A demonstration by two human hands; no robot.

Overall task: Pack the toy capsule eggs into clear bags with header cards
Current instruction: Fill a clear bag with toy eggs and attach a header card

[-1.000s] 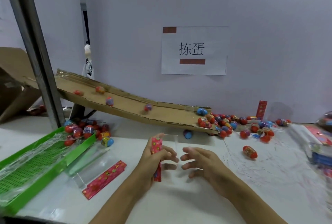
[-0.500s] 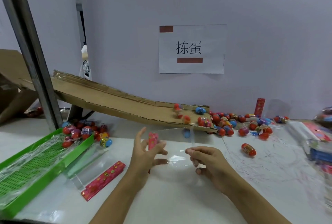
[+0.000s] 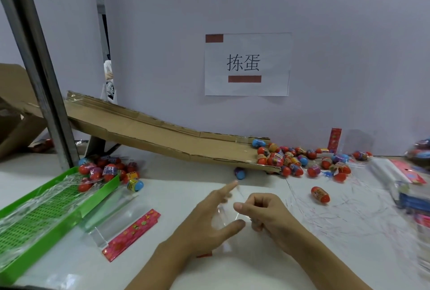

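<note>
Your left hand (image 3: 210,217) and right hand (image 3: 263,214) meet over the white table (image 3: 186,273), with a clear bag (image 3: 229,216) between them. The right hand's fingers are curled and its thumb and forefinger pinch the bag's edge. The left hand is spread, forefinger pointing up and away, thumb stretched toward the right hand; it seems to lie against the film, but you cannot tell whether it actually grips it. Half a second ago that hand held the bag's red header card upright near its thumb; now only a sliver of red (image 3: 204,254) shows below the wrist, and both hands have drawn closer together and lower in view.

The cardboard chute (image 3: 162,140) is bare now; the eggs that were rolling near its foot have joined the pile of capsule eggs (image 3: 286,159) at its lower end. One red capsule egg (image 3: 320,194) lies alone on the table to the right of your hands, where it lay before. A second heap of eggs (image 3: 107,169) sits at the far end of the green tray (image 3: 37,217), and a spare bag with red header card (image 3: 131,235) lies flat just beside the tray. A paper sign (image 3: 247,64) hangs on the wall.
</note>
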